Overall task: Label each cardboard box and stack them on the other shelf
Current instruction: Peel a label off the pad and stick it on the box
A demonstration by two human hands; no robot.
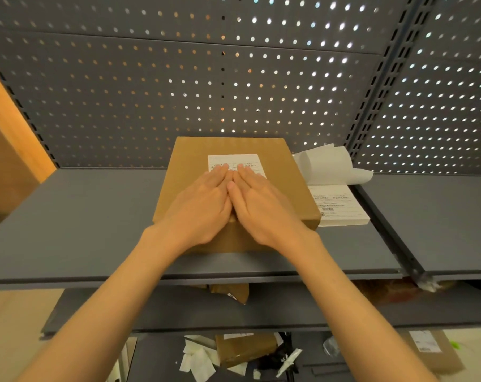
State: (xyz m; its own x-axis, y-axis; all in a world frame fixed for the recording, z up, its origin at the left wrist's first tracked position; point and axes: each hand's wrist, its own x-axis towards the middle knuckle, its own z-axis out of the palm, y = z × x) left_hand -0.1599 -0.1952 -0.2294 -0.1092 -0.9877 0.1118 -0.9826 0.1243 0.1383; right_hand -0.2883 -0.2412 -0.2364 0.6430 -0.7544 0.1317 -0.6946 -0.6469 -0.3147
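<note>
a flat, square-cornered cardboard box [234, 188] of plain brown matte board sits on a smooth grey metal shelf [76, 224], set back toward a grey pegboard back panel [178, 86] whose round holes let light through. on the box top lies a white paper label [235, 162] with fine printed lines, too small to read.

both hands rest flat on the box top, side by side and touching along the thumbs. the left hand [199, 208] and the right hand [261, 208] each have fingers [220, 172] straight and held close together, pressing on the near half of the label; its far edge shows beyond the fingertips. nothing is gripped or pinched.

just to the right of the box, touching its side, lies a stack of white label sheets [338, 208], the top one printed, with a curled strip of glossy white backing paper [333, 166] standing up behind it.

a slotted grey upright [382, 86] separates this bay from the neighbouring shelf [438, 224] on the right. under the shelf is a lower shelf [151, 312] with a brown cardboard piece [231, 292] partly showing. below that, another brown box [247, 348] lies among torn white paper scraps [198, 357], and a labelled brown box [432, 351] sits at the lower right.
</note>
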